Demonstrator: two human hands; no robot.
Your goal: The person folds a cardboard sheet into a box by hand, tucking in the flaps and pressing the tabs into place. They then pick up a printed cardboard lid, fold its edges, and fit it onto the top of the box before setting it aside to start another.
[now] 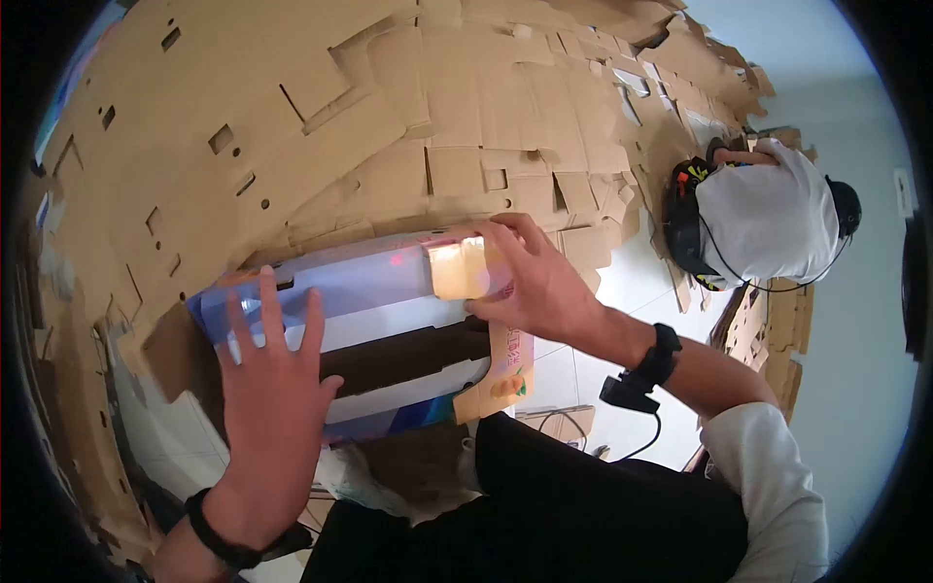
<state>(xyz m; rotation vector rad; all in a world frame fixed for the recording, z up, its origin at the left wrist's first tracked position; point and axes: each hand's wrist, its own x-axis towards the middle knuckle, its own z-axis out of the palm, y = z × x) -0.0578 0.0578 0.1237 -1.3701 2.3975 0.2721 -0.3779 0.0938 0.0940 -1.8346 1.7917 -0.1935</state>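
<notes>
A printed cardboard box (379, 301) lies in front of me, purple and blue outside, with a long dark opening between white inner edges. Fingers spread, my left hand (277, 389) rests flat over the box's left part, the thumb near the opening. At the right end, my right hand (539, 287) grips the box's corner between thumb and fingers. Right beside those fingertips, a shiny gold patch (455, 269) covers the upper edge. The orange end panel (510, 364) carries printed lettering and fruit.
Flattened brown cardboard sheets (389, 136) with cut slots spread behind the box. Another person (768, 214) in a white shirt and black cap crouches at the right, by a pale wall (855, 126). White floor tiles (622, 325) show between. A clear plastic bag (355, 481) lies below the box.
</notes>
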